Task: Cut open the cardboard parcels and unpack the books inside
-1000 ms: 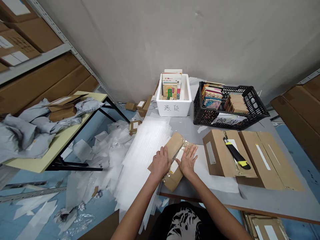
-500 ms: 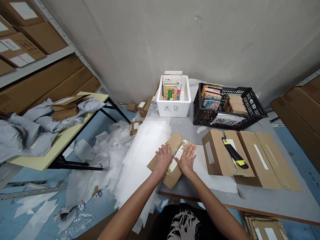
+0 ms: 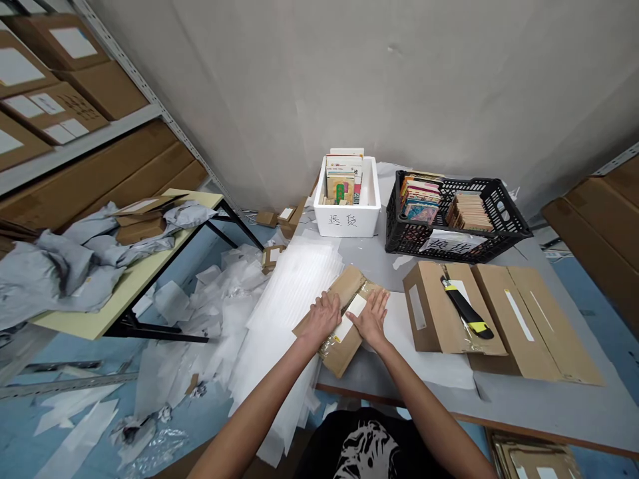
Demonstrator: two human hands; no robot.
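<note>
A small, flat cardboard box [image 3: 340, 361] lies at an angle on the table, with clear tape along its middle and a white label on top. My left hand [image 3: 324, 316] presses on its left side, fingers laid over the cardboard and slightly bent. On the right part rests my right hand [image 3: 370, 318], its fingers stretched out and its thumb beside the label. Neither hand is wrapped round anything. A black and yellow box cutter [image 3: 468, 309] lies on a taller cardboard box [image 3: 424, 339] to the right.
Behind stand a white bin [image 3: 347, 221] and a black crate [image 3: 434, 253], both holding books. White foam sheets [image 3: 284, 299] cover the table's left edge. Another carton [image 3: 539, 332] stands at right. Grey mailers [image 3: 74, 259] lie on a side table; packing scraps litter the floor.
My left hand's fingers have drawn in and bent slightly, and my right hand has shifted a little left. More of the label shows. The view has tilted slightly.
</note>
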